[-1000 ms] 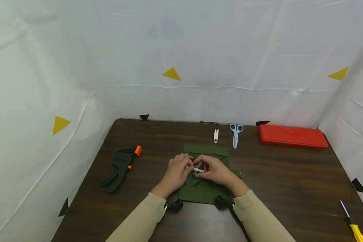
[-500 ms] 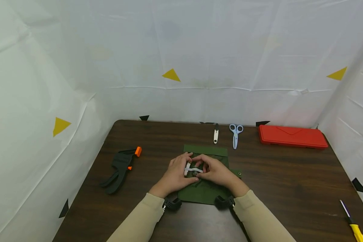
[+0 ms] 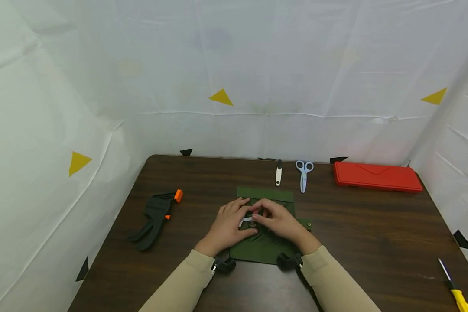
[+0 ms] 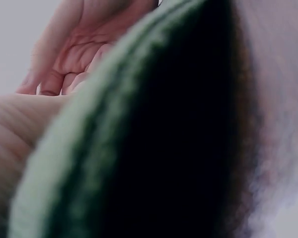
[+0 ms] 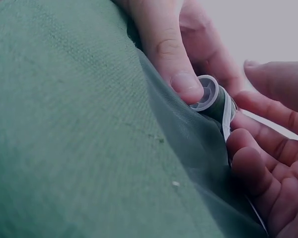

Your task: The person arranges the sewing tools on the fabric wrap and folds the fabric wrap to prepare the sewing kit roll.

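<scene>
A green fabric pouch lies flat on the table, with a dark sheer pocket showing in the right wrist view. On it sits a small spool of dark green thread, crossed by a white elastic strap. My left hand holds the spool, its thumb against the hollow end. My right hand pinches the strap between thumb and fingers. A white piece beside the spool is mostly covered by my left hand. In the left wrist view, blurred green cloth hides most of the handwork.
Behind the pouch lie a white thread snipper with a dark end and light-blue scissors. A red case is at the back right. A black and orange clamp lies left, a yellow-handled screwdriver at the right edge.
My left hand has shifted its fingers off the strap and spread its thumb to the spool's near end. My right fingertips have moved slightly left along the strap.
</scene>
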Tool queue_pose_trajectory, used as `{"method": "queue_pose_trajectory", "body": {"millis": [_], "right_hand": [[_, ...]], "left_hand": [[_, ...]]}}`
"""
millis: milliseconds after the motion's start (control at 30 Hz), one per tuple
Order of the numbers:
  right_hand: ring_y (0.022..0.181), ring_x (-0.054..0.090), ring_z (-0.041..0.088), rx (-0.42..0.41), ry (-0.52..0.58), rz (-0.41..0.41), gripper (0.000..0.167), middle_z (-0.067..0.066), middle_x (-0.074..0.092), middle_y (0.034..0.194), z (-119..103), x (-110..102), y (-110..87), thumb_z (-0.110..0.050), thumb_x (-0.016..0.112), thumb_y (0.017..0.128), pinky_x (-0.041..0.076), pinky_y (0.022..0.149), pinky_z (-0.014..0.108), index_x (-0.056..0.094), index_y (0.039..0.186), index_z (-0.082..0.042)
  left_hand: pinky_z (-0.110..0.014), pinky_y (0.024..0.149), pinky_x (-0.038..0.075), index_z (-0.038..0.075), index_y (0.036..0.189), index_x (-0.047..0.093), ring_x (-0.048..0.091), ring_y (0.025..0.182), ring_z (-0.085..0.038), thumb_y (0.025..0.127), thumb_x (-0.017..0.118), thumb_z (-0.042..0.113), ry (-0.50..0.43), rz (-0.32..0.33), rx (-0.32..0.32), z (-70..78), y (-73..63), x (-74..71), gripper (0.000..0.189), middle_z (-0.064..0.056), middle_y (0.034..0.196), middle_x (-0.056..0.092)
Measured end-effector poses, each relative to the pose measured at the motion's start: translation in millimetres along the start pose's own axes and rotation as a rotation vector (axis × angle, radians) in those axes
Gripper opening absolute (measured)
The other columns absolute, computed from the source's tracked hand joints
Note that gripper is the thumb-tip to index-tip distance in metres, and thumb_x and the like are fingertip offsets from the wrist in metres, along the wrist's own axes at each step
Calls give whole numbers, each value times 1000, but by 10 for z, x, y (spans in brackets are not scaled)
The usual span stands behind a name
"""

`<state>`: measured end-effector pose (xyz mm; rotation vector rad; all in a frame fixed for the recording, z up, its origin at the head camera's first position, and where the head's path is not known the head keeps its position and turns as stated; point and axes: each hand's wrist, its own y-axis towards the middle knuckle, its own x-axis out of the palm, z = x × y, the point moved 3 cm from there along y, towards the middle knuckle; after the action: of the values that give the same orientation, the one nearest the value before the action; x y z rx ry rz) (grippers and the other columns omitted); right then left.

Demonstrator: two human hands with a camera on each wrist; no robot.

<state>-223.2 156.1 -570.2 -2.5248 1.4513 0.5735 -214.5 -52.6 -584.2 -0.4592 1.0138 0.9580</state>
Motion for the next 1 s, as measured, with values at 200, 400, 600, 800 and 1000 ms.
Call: {"method": "queue_pose_trajectory", "body": {"millis": [200,400,600,800,1000], "right_hand": [[67,59,20,30,96,28,20,11,70,102,16,-28,8,-29,65,112,57,57,36,72,128,-19],[75,64,26,95,230,130,29,23,69,111,37,-137,13,-31,61,114,61,63,38,71,128,-8],[82,67,32,159,154,333,30,27,67,110,-17,-397,10,-25,63,113,62,64,36,69,124,2],[84,68,28,321,45,510,24,18,67,103,-37,-636,88,-23,62,113,63,67,36,68,123,-1],[78,74,25,423,34,598,27,15,67,109,-73,-797,304,-21,62,110,65,68,34,63,129,-1]], "left_hand": [[-64,130,28,32,158,56,31,166,-31,101,71,63,24,-4,1,33,2,-42,66,-3,176,38],[-64,130,29,34,155,59,32,165,-31,102,70,61,34,9,-1,58,10,-44,61,-4,175,39],[-63,131,29,34,154,60,32,166,-31,102,69,62,34,16,-18,87,27,-22,60,-4,175,40],[-62,131,30,35,152,62,31,166,-32,102,71,60,29,20,-39,73,5,7,57,-5,175,40],[-61,130,31,37,149,64,31,166,-31,101,72,60,31,36,-25,34,11,30,53,-5,175,40]]}}
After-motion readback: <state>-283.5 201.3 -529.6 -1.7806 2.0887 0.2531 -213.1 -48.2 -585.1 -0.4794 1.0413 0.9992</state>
